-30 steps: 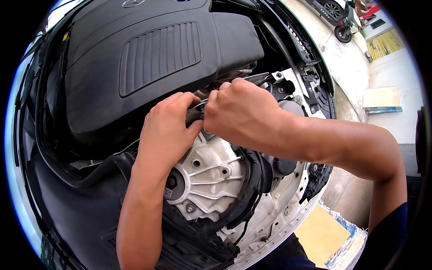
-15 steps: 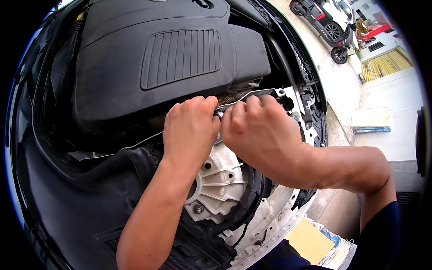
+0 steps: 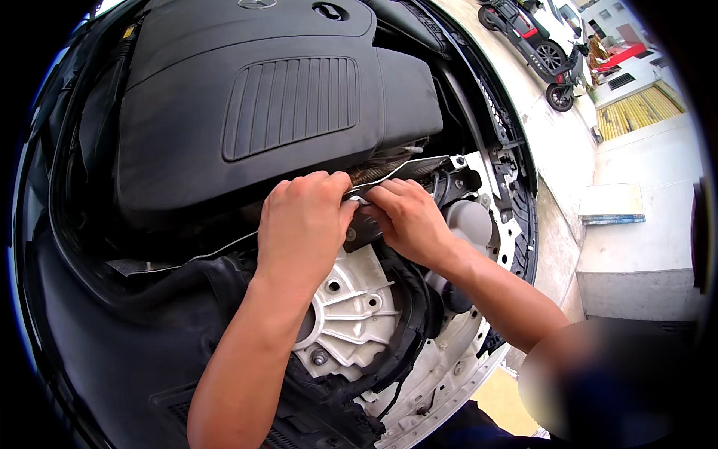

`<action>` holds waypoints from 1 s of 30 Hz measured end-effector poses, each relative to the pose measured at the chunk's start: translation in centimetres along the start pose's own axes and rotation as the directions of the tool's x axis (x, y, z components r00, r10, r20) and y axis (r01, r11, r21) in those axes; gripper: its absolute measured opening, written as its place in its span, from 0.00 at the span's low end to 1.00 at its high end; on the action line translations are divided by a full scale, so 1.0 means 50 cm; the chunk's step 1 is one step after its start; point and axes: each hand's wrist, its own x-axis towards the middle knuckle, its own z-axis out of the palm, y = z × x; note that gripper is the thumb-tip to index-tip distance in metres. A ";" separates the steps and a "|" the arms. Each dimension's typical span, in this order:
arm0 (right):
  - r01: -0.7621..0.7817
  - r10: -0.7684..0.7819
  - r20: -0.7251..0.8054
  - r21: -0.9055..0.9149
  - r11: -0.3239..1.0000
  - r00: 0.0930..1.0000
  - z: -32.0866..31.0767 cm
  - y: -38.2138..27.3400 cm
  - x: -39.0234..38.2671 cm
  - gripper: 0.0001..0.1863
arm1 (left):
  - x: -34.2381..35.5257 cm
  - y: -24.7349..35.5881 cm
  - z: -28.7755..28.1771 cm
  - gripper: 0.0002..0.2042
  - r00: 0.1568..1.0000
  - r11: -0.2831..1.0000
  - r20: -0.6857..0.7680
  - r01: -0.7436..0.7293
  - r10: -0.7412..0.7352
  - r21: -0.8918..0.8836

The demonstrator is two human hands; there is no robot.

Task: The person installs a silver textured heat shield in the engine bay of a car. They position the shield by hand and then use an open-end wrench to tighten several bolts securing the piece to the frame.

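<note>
Both my hands meet over a thin dark panel with a silvery edge [image 3: 404,169], which runs between the engine cover and the strut tower. My left hand [image 3: 305,221] is closed over this edge, fingers curled on the far side and thumb on the near side. Right beside it, my right hand [image 3: 407,221] is closed with bent fingers and thumb at the same edge. A small silvery piece [image 3: 359,200] shows between the two thumbs; its shape is mostly hidden. Just below my hands sits the pale cast strut tower [image 3: 351,299].
The large black engine cover [image 3: 292,108] fills the space beyond my hands. A grey rounded cap [image 3: 470,223] sits right of my right hand. Black hoses [image 3: 419,299] curve around the strut tower. The pale fender edge [image 3: 441,393] runs along the near right. Outside stands a parked scooter [image 3: 561,93].
My right hand has turned, and its forearm and elbow have dropped, uncovering the grey cap. My left hand stays at the panel edge. The whole view has shifted slightly.
</note>
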 end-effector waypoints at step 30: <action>0.349 0.062 0.522 -0.648 0.677 0.850 -0.115 -0.165 0.088 0.04 | 0.002 -0.013 -0.014 0.11 0.999 0.988 0.023 -0.020 0.024 -0.153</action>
